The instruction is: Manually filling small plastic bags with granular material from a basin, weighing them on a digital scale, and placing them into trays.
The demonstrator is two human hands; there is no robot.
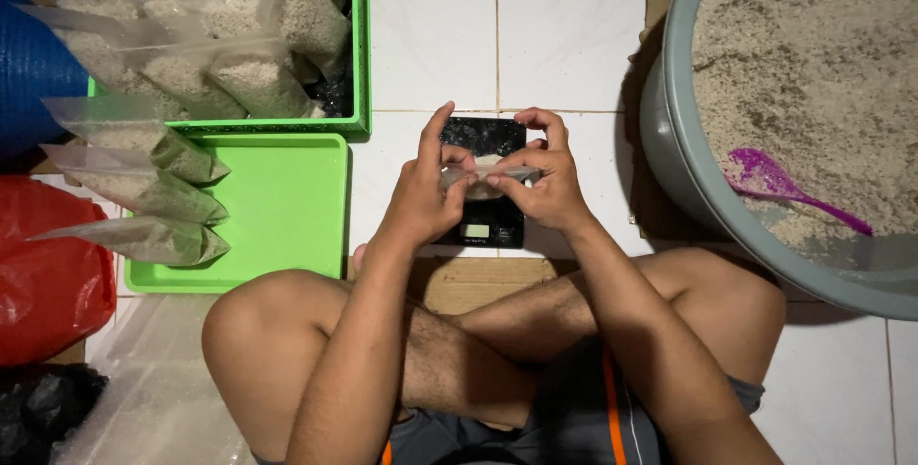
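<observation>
My left hand (424,188) and my right hand (542,176) both pinch the top of a small clear plastic bag (485,174) partly filled with pale grain. The bag hangs just above a small black digital scale (483,226) on the white tiled floor. My fingers cover most of the bag's mouth, so I cannot tell whether it is sealed. My crossed legs are below the scale.
A big grey basin (669,121) of pale grain with a purple scoop (775,183) stands at right. A green tray (287,207) at left holds filled bags (153,197); a green crate (359,64) behind holds more. Red plastic bag (48,274) and a blue roll (29,73) lie far left.
</observation>
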